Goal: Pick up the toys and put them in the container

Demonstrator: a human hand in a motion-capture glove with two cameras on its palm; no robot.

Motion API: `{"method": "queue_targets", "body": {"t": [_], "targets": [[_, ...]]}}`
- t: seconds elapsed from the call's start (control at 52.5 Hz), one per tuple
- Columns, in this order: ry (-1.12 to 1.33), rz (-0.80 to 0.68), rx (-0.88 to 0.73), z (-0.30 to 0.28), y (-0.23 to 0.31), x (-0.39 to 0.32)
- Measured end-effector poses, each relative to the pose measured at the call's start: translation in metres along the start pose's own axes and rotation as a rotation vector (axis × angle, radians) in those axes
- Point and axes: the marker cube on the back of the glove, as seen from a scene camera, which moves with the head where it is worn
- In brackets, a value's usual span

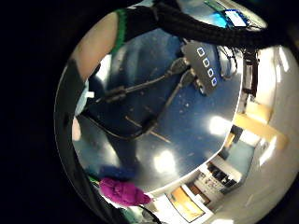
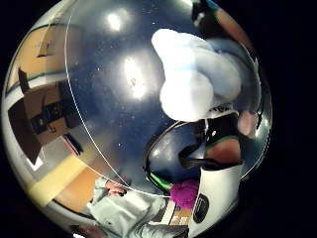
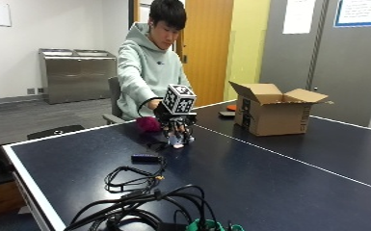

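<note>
my right hand [image 3: 177, 126] grips a half-hidden pale toy [image 3: 177, 140]; the box [image 3: 273, 114] at 3 o'clock hides its inside.

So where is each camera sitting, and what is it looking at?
Little finger side palm view: on the gloved right hand, looking down at the dark blue table, its cables and a magenta plush toy; a forearm shows at the edge.
Thumb side palm view: on the same palm, close to a pale blue-white soft toy; white plastic and straps show.
Outside view: across the table, facing the person, the right hand and a cardboard box.
Shared: all three show the magenta plush toy.
</note>
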Motion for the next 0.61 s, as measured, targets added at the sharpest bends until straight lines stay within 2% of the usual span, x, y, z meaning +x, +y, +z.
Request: {"method": "queue_targets", "body": {"t": [0.19, 0.343, 0.495, 0.61], "targets": [[0.073, -0.075, -0.13, -0.008, 0.007, -0.008], [0.028, -0.121, -0.228, -0.02, 0.032, -0.026], [-0.061, -0.165, -0.22, -0.073, 0.032, -0.025], [-0.07, -0.239, -0.185, -0.108, 0.067, -0.049]]}}
